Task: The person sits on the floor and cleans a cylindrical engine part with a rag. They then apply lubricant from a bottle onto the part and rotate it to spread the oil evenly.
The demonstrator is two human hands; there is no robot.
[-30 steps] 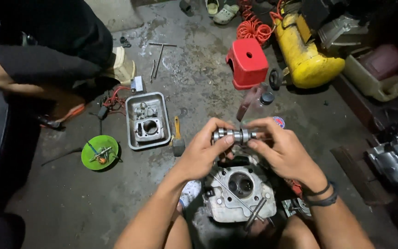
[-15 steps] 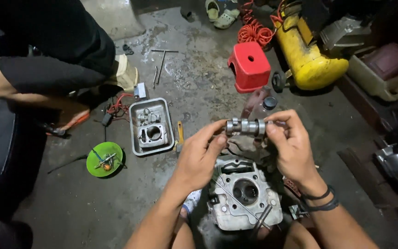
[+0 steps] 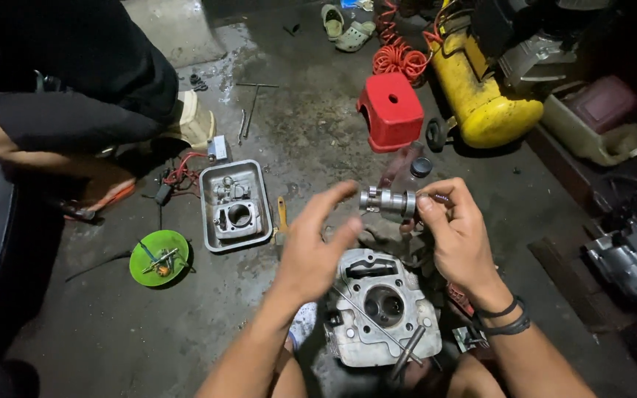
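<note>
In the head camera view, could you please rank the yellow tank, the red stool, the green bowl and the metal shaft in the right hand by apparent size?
1. yellow tank, largest.
2. red stool.
3. green bowl, close to the stool, so this order is unsure.
4. metal shaft, smallest, though nearest the camera, pinched by the right hand.

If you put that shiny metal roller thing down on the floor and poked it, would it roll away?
Probably a little. The metal shaft piece held by the right hand looks round, so it might roll, though its uneven bumps would likely make it wobble and stop. It looks like solid metal, so probably stiff and heavy for its size. The concrete floor looks rough, which should slow it.
</note>
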